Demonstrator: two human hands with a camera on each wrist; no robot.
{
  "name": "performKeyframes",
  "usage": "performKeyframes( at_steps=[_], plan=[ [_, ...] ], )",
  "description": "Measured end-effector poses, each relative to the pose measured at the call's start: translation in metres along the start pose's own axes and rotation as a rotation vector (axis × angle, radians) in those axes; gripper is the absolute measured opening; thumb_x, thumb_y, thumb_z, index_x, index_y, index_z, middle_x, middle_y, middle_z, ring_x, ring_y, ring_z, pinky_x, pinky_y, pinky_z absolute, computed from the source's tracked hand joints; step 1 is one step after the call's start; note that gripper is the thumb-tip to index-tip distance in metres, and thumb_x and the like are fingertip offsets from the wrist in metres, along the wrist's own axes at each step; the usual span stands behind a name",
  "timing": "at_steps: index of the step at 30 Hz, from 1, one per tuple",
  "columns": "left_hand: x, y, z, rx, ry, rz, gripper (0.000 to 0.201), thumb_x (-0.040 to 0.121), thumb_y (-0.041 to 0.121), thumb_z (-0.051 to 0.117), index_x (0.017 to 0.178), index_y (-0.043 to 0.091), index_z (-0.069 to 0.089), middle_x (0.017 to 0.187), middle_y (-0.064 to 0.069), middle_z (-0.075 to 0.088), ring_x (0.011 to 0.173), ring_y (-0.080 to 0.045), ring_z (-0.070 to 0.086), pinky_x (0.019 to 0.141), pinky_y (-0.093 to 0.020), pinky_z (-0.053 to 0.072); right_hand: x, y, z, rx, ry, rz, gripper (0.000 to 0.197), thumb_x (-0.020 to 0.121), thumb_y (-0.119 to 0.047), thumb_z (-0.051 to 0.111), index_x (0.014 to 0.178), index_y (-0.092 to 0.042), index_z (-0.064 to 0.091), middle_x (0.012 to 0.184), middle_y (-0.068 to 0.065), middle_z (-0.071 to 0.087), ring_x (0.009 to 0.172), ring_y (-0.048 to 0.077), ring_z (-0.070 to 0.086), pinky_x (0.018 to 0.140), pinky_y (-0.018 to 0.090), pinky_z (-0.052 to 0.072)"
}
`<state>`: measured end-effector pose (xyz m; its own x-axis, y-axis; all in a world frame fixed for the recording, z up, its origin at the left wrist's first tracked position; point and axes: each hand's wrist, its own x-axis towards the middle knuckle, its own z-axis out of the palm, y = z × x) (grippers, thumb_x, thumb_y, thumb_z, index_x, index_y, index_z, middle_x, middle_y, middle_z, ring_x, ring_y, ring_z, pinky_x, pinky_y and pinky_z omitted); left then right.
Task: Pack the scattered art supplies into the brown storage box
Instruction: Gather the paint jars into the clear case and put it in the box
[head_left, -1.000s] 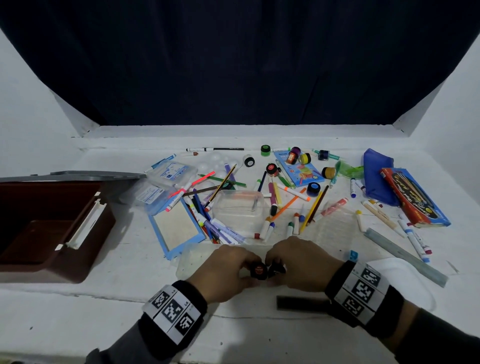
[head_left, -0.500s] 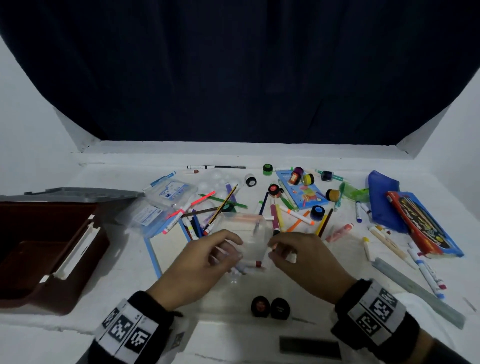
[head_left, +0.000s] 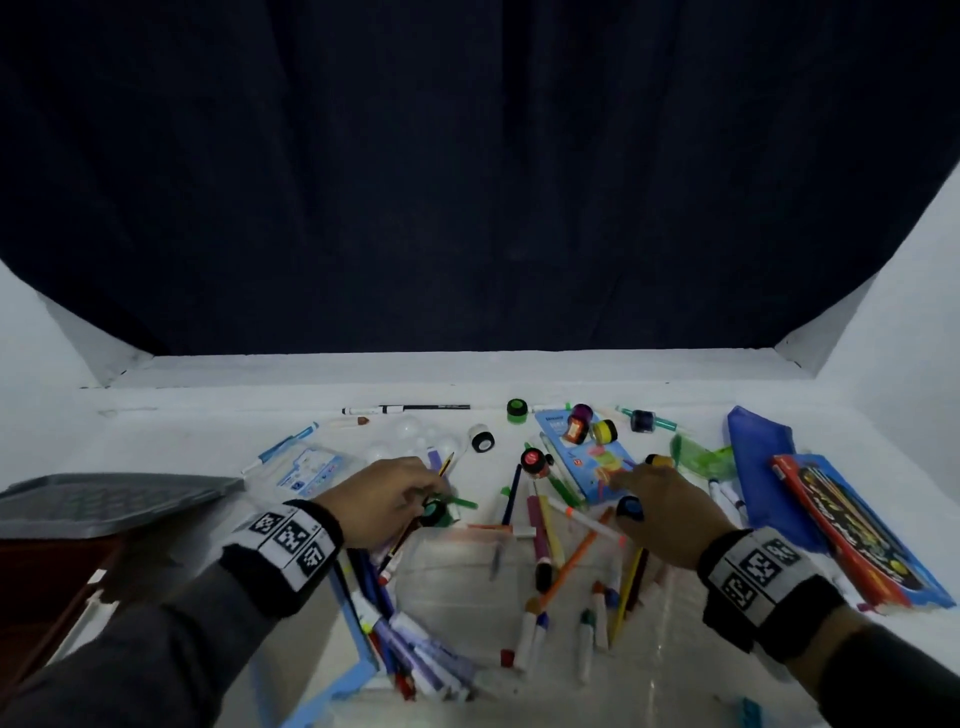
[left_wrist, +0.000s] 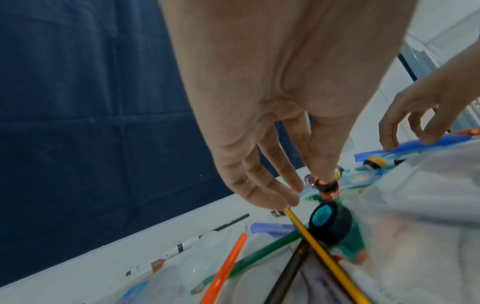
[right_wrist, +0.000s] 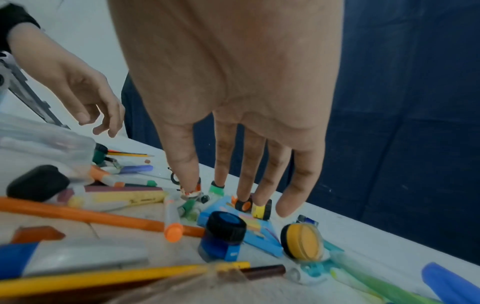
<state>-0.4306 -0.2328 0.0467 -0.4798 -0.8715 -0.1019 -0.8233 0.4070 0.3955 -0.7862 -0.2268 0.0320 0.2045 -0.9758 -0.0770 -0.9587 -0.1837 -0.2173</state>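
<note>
My left hand (head_left: 423, 493) hovers with relaxed fingers (left_wrist: 283, 197) just above a teal-capped paint jar (head_left: 431, 512) (left_wrist: 330, 220) and a yellow pencil (left_wrist: 324, 253), holding nothing. My right hand (head_left: 641, 480) reaches out with straight fingers (right_wrist: 291, 195) over a blue-capped paint jar (head_left: 629, 506) (right_wrist: 223, 236) and a yellow-capped jar (right_wrist: 301, 240), also holding nothing. The brown storage box (head_left: 47, 582) stands open at the far left, with its grey lid (head_left: 104, 496) behind it.
Markers, pencils and pens (head_left: 545, 551) lie scattered around a clear plastic container (head_left: 457, 566). More small paint jars (head_left: 602, 431) sit on a blue booklet (head_left: 587, 457). A blue pouch (head_left: 758, 467) and a crayon pack (head_left: 852, 535) lie at the right.
Both hands left two black-capped jars near the front edge, passed over the clear container, and have reached farther out to the teal and blue paint jars.
</note>
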Motion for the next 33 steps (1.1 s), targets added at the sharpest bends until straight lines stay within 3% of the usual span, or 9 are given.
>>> performKeyframes(
  at_steps=[5,9,13,17,20,24,27,29,33],
  plan=[
    [0.024,-0.002,0.002,0.150,-0.184,0.007,0.042,0.090,0.009,0.063,0.128,0.027,0.065,0.103,-0.005,0.056,0.091,-0.013,0.051,0.078,-0.015,0.036,0.015,0.009,0.011,-0.063,-0.084,0.042,0.031,0.093,-0.029,0.052,0.123,-0.024,0.055,0.127,0.003,0.055,0.112,0.025,0.058,0.086,0.037,0.054],
    [0.030,-0.001,0.003,0.162,-0.190,0.041,0.037,0.088,0.009,0.067,0.122,0.023,0.069,0.097,0.001,0.050,0.089,-0.008,0.048,0.078,-0.017,0.037,0.016,0.010,0.019,-0.085,-0.089,0.058,0.024,0.094,-0.026,0.051,0.118,-0.023,0.057,0.123,0.001,0.059,0.109,0.023,0.059,0.085,0.038,0.053],
    [0.030,-0.013,0.010,0.141,-0.181,-0.033,0.043,0.088,0.017,0.070,0.128,0.031,0.062,0.105,0.009,0.039,0.095,-0.008,0.045,0.082,-0.017,0.034,0.010,0.007,0.019,-0.072,-0.015,0.058,0.019,0.094,-0.028,0.053,0.112,-0.025,0.058,0.116,-0.001,0.061,0.102,0.021,0.061,0.080,0.035,0.054],
    [0.019,-0.013,0.003,0.015,-0.064,-0.095,0.033,0.086,0.028,0.072,0.113,0.043,0.061,0.107,0.012,0.047,0.099,-0.008,0.052,0.090,-0.023,0.043,-0.002,-0.003,0.012,0.013,0.116,-0.004,0.022,0.092,-0.027,0.057,0.114,-0.026,0.060,0.114,-0.002,0.062,0.100,0.021,0.062,0.077,0.032,0.053],
    [0.002,0.000,-0.010,-0.059,0.078,-0.098,0.026,0.087,0.032,0.072,0.107,0.045,0.061,0.107,0.018,0.058,0.093,-0.002,0.056,0.086,-0.027,0.048,-0.016,-0.021,0.000,0.195,0.260,-0.040,0.023,0.086,-0.031,0.068,0.109,-0.025,0.065,0.105,-0.003,0.068,0.093,0.018,0.064,0.076,0.032,0.054],
    [-0.032,0.033,-0.016,-0.174,0.271,-0.073,0.031,0.091,0.034,0.069,0.120,0.040,0.059,0.105,0.022,0.064,0.089,0.003,0.060,0.070,-0.010,0.043,-0.043,-0.050,-0.014,0.439,0.374,-0.116,0.015,0.082,-0.037,0.074,0.091,-0.026,0.069,0.087,-0.011,0.071,0.079,0.003,0.065,0.070,0.027,0.055],
    [-0.065,0.064,-0.007,-0.306,0.364,-0.040,0.032,0.089,0.032,0.071,0.116,0.038,0.055,0.092,0.023,0.065,0.087,-0.004,0.060,0.065,-0.013,0.044,-0.065,-0.066,-0.014,0.580,0.342,-0.132,0.019,0.081,-0.039,0.074,0.098,-0.034,0.067,0.090,-0.022,0.068,0.080,-0.002,0.065,0.069,0.024,0.056],
    [-0.083,0.079,0.005,-0.381,0.401,-0.020,0.031,0.087,0.031,0.073,0.111,0.034,0.054,0.090,0.018,0.065,0.080,-0.011,0.060,0.070,-0.024,0.047,-0.079,-0.074,-0.012,0.618,0.281,-0.145,0.026,0.081,-0.039,0.074,0.105,-0.039,0.065,0.096,-0.025,0.067,0.084,-0.004,0.065,0.070,0.021,0.056],
    [-0.106,0.096,0.038,-0.344,0.386,-0.008,0.032,0.084,0.038,0.075,0.107,0.039,0.054,0.094,0.019,0.064,0.079,-0.001,0.059,0.070,-0.023,0.051,-0.105,-0.082,-0.002,0.571,0.105,-0.287,0.025,0.083,-0.041,0.072,0.108,-0.039,0.066,0.099,-0.025,0.067,0.091,-0.006,0.061,0.074,0.017,0.053]
  ],
)
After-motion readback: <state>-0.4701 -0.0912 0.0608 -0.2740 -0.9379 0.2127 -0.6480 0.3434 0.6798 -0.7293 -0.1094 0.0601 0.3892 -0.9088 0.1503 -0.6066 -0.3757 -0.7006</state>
